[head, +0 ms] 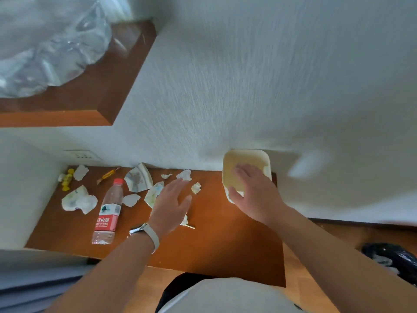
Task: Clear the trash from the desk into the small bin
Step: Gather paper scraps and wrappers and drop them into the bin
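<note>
A small cream bin (pixel 246 154) stands at the desk's far right against the wall. My right hand (pixel 252 190) lies over its near rim, fingers spread, thumb on the bin's front wall. My left hand (pixel 172 203) hovers open over the middle of the brown desk (pixel 214 233), fingertips close to a crumpled white paper (pixel 185 175). More trash lies to the left: torn paper pieces (pixel 137 179), a crumpled wrapper (pixel 77 201), yellow candy wrappers (pixel 66 178) and a plastic water bottle (pixel 108 213) on its side. A small scrap (pixel 195 188) lies between my hands.
A wooden shelf (pixel 90 98) with a clear plastic bag (pixel 49 41) hangs above the desk's left side. A wall socket (pixel 82 154) sits behind the trash. A black bag (pixel 392 258) lies on the floor at the right.
</note>
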Available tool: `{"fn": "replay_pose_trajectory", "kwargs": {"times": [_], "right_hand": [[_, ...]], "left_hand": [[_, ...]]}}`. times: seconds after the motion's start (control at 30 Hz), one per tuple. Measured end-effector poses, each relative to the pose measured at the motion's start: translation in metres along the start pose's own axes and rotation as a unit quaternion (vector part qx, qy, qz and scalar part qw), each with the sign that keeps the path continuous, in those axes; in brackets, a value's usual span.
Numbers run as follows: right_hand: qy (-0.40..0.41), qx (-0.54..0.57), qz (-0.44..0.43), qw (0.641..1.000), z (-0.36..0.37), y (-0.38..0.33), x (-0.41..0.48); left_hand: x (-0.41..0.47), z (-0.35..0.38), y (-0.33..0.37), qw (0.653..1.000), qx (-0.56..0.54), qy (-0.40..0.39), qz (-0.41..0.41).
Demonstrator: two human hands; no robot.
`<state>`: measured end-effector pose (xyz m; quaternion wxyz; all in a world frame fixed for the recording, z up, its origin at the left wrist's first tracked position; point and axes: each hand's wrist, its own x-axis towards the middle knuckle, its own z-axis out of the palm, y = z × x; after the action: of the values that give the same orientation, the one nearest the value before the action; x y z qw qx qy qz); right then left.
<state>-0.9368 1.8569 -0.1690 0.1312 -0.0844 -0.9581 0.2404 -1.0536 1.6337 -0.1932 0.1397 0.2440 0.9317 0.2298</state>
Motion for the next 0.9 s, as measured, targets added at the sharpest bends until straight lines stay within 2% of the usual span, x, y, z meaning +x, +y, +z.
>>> {"fn": "replay_pose_trajectory", "kwargs": {"times": [0.17,0.37,0.6,0.8,0.9], "right_hand": [[-0.054,-0.043,-0.109,0.992,0.028,-0.035,0.005],[-0.156,-0.088,-0.143,0.974,0.073,-0.063,0.007],[-0.244,-0.132,-0.089,0.957,0.135,-0.093,0.005],[-0.271,-0.152,-0.005,0.950,0.180,-0.117,0.004],[-0.275,-0.164,0.033,0.947,0.197,-0.122,0.006]], "left_hand": [[-0.023,-0.008,-0.051,0.990,0.138,0.001,-0.007],[-0.034,-0.017,-0.108,0.979,0.199,-0.020,-0.030],[-0.021,-0.037,-0.160,0.970,0.237,-0.052,-0.013],[0.006,-0.038,-0.191,0.961,0.257,-0.092,0.046],[0.020,-0.033,-0.196,0.962,0.248,-0.088,0.075]]}}
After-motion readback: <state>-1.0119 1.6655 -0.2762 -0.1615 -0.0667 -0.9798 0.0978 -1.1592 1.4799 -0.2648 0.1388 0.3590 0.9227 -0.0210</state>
